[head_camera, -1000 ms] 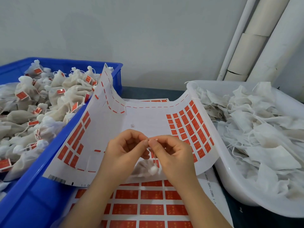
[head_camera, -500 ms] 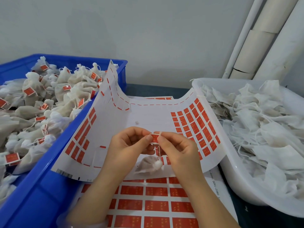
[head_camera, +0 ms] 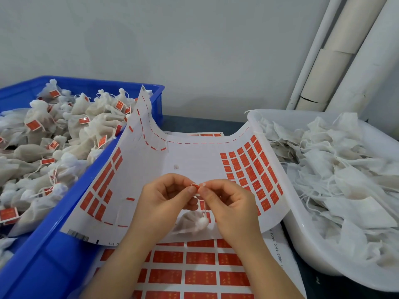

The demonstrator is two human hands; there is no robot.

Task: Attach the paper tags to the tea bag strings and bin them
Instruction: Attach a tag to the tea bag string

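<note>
My left hand [head_camera: 166,198] and my right hand [head_camera: 228,203] meet fingertip to fingertip over a curled sheet of red tags [head_camera: 194,160]. Between thumbs and forefingers they pinch a small red paper tag [head_camera: 195,186], folded over a thin white string. Below the hands a white tea bag [head_camera: 194,222] lies on the sheet, partly hidden by my right hand. A blue bin [head_camera: 64,212] on the left holds several tagged tea bags [head_camera: 64,130]. A white tub [head_camera: 302,240] on the right holds several untagged tea bags [head_camera: 336,173].
A second, flat sheet of red tags [head_camera: 200,275] lies under my forearms at the front. White pipes [head_camera: 345,55] lean in the back right corner against a pale wall. A dark table surface [head_camera: 194,125] shows between the bin and the tub.
The red tag, spread flat between my fingertips half a second ago, is now folded smaller and pinched tighter. The view has shifted slightly; the tea bag stays on the sheet.
</note>
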